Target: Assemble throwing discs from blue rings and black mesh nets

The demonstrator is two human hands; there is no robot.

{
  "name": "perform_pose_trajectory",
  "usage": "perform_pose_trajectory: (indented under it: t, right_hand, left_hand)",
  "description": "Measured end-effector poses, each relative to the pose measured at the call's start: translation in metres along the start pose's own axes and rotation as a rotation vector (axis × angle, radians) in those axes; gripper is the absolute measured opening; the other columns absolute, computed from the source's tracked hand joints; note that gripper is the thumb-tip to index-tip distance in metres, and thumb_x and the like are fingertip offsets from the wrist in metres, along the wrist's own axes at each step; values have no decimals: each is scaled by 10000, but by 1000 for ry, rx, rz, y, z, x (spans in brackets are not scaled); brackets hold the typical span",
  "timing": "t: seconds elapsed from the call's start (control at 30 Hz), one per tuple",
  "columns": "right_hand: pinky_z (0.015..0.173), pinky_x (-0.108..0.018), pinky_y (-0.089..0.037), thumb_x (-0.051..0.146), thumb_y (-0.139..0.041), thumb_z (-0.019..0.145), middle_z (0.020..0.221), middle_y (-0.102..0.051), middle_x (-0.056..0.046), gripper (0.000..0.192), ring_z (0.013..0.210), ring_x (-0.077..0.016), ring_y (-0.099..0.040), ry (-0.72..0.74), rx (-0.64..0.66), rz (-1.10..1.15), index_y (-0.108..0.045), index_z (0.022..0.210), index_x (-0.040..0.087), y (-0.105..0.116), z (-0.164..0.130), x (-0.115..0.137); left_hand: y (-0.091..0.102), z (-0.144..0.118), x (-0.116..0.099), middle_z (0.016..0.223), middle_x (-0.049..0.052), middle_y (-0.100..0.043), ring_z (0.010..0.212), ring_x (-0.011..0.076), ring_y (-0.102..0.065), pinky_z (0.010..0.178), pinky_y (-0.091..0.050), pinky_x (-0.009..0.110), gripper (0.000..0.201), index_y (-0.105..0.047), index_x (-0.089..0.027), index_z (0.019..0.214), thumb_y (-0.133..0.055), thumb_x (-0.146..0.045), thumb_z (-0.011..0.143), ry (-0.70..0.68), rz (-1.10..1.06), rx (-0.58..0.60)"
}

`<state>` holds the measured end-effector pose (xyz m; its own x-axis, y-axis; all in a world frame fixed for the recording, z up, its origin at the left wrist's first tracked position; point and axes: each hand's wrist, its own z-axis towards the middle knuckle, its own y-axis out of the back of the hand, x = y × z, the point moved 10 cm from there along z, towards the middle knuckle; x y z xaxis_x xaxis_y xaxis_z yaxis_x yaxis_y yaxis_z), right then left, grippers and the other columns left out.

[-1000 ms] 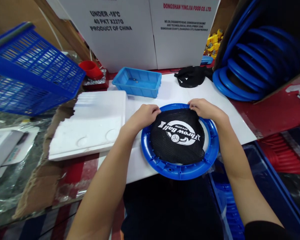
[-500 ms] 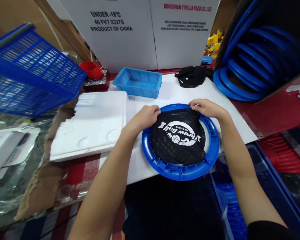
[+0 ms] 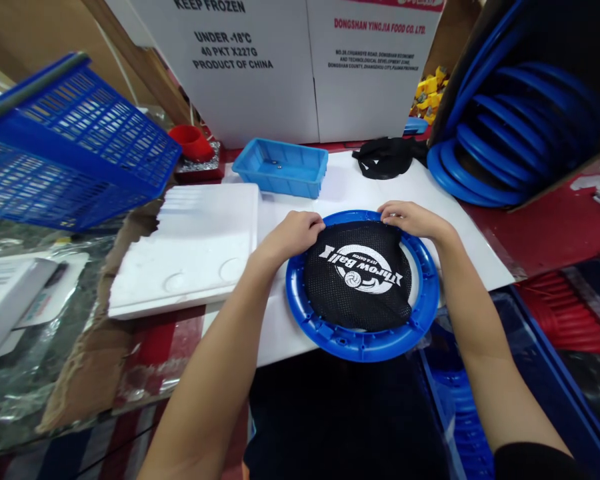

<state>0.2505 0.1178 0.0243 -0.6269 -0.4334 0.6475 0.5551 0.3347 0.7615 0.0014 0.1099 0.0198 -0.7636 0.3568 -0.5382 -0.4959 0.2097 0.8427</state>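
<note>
On the white sheet directly in front of me, the blue ring is lying flat with the black mesh net spread across its opening, its white printed logo facing up. My left hand is gripping the net edge at the ring's 10 o'clock position, fingers curled closed over the fabric and resting against the rim. My right hand is pinching the net edge at the 1 o'clock position, fingers closed on the fabric just inside the rim. The net is covering most of the opening; a crescent of white is showing between the net and the rim from 2 to 4 o'clock. A white foam tray is lying beside the ring at 9 o'clock, near my left forearm. A small blue bin is sitting at 11 o'clock, well apart from the ring. A black fabric bundle is lying at 12 o'clock. A stack of blue rings is leaning at 2 o'clock, and a blue basket is tilting at 10 o'clock, further out.
</note>
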Motion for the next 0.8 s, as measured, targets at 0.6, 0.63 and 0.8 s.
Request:
perform_pose_trajectory:
  t: [0.6, 0.63, 0.8]
  right_hand:
    - [1341, -666, -326, 418, -756, 979, 1711, -521, -60, 401, 1607, -375, -437, 131, 57, -107, -777, 1375, 356, -33, 5, 20]
    - [1340, -661, -332, 420, -767, 971, 1720, -511, -58, 392, 1609, -375, -436, 123, 61, -110, -784, 1357, 351, -34, 5, 19]
    - [1245, -613, -459, 399, -744, 974, 1467, -733, -118, 197, 1422, -359, -648, 110, -13, 30, -805, 1089, 251, -17, 4, 27]
  left_hand:
    - [-21, -16, -56, 1492, 195, -637, 1333, 385, -612, 1142, -495, 557, 333, -768, -177, 1264, -663, -383, 1025, -322, 237, -80]
    - [-24, -15, -54, 1533, 206, -606, 1363, 401, -592, 1155, -487, 574, 355, -766, -170, 1265, -696, -402, 1006, -317, 238, -65]
    - [-15, -11, -43, 1271, 149, -729, 1150, 302, -693, 1062, -556, 470, 194, -760, -173, 1124, -684, -301, 998, -278, 26, -106]
